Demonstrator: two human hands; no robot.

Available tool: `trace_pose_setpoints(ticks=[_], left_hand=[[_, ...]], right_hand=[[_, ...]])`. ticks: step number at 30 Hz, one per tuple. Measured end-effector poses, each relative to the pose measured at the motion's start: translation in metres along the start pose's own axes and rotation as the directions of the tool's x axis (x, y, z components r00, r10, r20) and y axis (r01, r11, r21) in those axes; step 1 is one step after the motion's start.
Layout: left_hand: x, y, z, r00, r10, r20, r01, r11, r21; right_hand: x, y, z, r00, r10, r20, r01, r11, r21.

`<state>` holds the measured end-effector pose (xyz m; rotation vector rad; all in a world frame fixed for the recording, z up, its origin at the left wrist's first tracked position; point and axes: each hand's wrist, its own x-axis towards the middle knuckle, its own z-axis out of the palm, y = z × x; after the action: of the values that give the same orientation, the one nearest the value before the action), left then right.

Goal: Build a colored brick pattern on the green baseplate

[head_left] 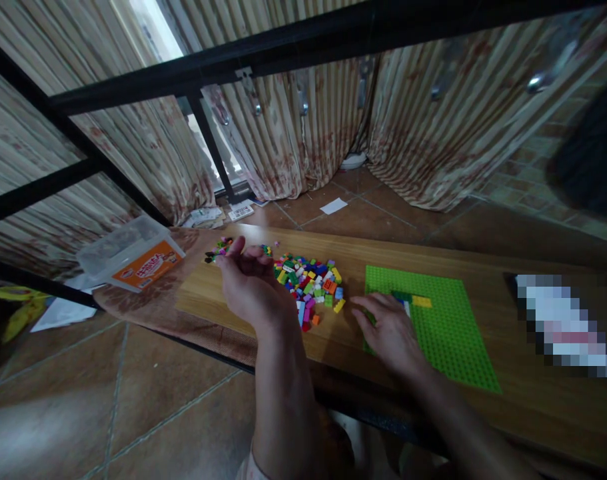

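Observation:
A heap of small coloured bricks (pixel 310 283) lies on a low wooden table (pixel 483 400). My left hand (pixel 250 283) is raised just left of the heap, fingers curled loosely; whether it holds a brick is hidden. My right hand (pixel 390 330) rests flat on the left edge of a green baseplate (pixel 443 327), fingers spread toward the heap. On the baseplate a yellow brick (pixel 422 301) sits beside a white and a dark green piece. A few more bricks (pixel 218 250) lie apart at the far left of the table.
A clear plastic box with an orange label (pixel 133 257) lies on its side at the table's left end. A black metal frame (pixel 208 73) crosses overhead. Striped curtains (pixel 433 120) hang behind. Paper scraps (pixel 334 205) lie on the tiled floor. A blurred patch (pixel 563 327) covers something at right.

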<state>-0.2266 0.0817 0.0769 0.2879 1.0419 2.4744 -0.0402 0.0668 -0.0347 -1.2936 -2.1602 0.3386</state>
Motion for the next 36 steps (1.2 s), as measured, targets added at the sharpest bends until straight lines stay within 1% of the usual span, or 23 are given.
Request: trace_pose_setpoints(ticks=[3, 7, 11, 14, 19, 24, 29, 33, 36], left_hand=[[0.003, 0.001, -0.003, 1.0, 0.014, -0.001, -0.014, 1.0, 0.009], [0.008, 0.003, -0.009, 0.998, 0.04, 0.05, -0.043, 0.997, 0.058], [0.014, 0.008, -0.015, 0.998, 0.063, 0.023, -0.064, 0.998, 0.018], [0.017, 0.01, -0.018, 0.996, 0.083, 0.026, -0.083, 0.996, 0.016], [0.016, 0.013, -0.015, 0.999, 0.045, -0.027, -0.045, 0.999, 0.002], [0.015, 0.016, -0.011, 0.999, 0.012, -0.047, -0.014, 1.0, -0.024], [0.02, 0.017, -0.018, 0.998, 0.042, -0.048, -0.041, 0.999, 0.017], [0.025, 0.018, -0.025, 0.997, 0.051, -0.064, -0.051, 0.999, 0.002], [0.027, 0.02, -0.026, 0.996, 0.051, -0.069, -0.049, 0.999, 0.019]], right_hand=[[0.003, -0.005, 0.01, 1.0, -0.019, 0.011, 0.02, 0.999, -0.035], [0.007, -0.013, 0.022, 1.0, -0.029, -0.001, 0.029, 0.999, -0.038], [0.013, -0.016, 0.023, 0.999, -0.012, -0.046, 0.01, 0.999, -0.043], [0.022, -0.018, 0.022, 0.998, -0.015, -0.062, 0.013, 0.999, -0.032], [0.035, -0.03, 0.032, 0.998, -0.044, -0.046, 0.044, 0.999, -0.007], [0.044, -0.041, 0.045, 0.998, -0.012, -0.054, 0.008, 0.998, -0.07], [0.044, -0.035, 0.044, 0.997, -0.051, -0.054, 0.046, 0.995, -0.084], [0.042, -0.025, 0.038, 0.998, -0.044, -0.044, 0.043, 0.999, -0.031], [0.046, -0.025, 0.037, 0.999, -0.033, -0.038, 0.034, 0.999, 0.022]])
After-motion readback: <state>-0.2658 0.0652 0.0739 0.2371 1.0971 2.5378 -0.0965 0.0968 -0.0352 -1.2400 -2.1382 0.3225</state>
